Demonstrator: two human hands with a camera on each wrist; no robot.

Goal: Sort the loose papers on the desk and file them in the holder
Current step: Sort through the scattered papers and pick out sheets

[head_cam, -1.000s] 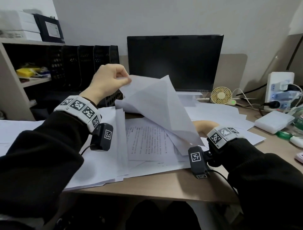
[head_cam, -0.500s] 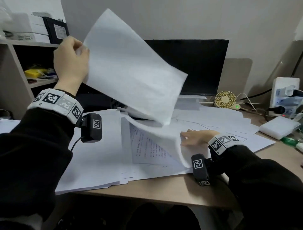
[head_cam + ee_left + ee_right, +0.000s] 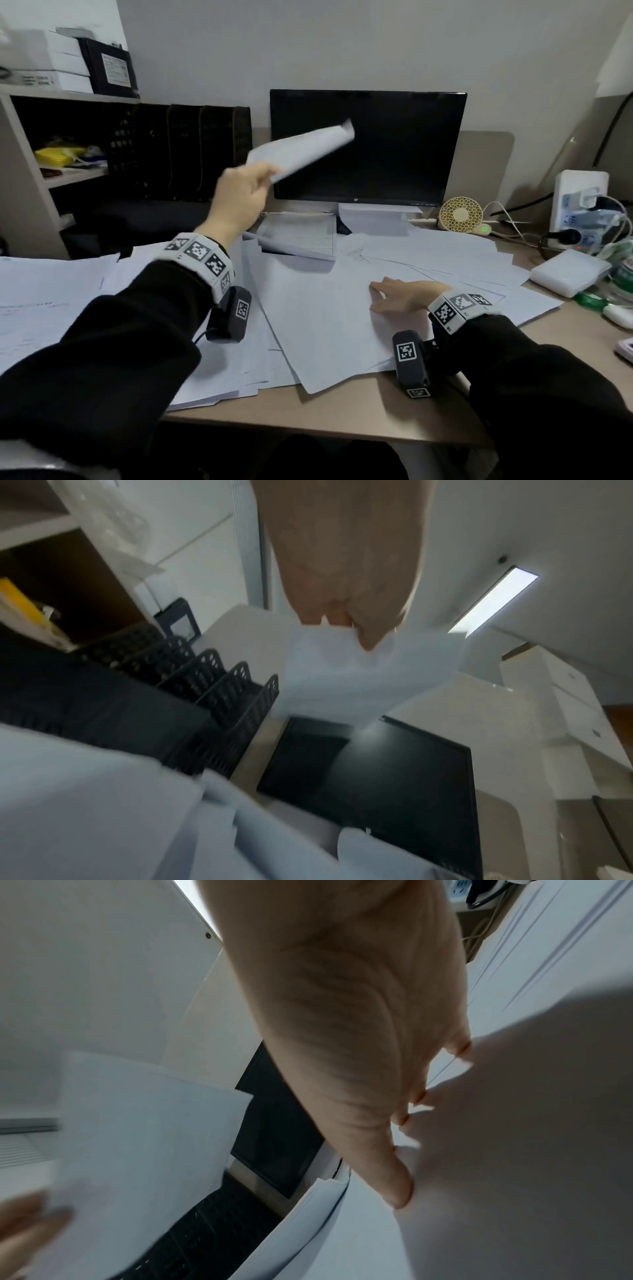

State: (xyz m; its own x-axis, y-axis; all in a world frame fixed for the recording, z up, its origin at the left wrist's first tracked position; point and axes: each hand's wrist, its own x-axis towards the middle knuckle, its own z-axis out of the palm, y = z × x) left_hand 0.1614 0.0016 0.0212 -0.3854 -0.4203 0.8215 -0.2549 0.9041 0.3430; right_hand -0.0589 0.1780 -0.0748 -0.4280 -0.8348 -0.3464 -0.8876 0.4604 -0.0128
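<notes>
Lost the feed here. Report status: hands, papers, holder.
Left hand pinches one raised sheet. Right hand rests flat on loose papers. Black holder behind left hand, slots look empty. Nothing blocking.

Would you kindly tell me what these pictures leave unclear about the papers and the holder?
- Held sheet: motion blur hides any print in all views.
- File holder: in the head view, too dark to show its slots' contents.
- Papers under the right hand: faces blank, text unreadable.
- Left hand: blurred.
</notes>
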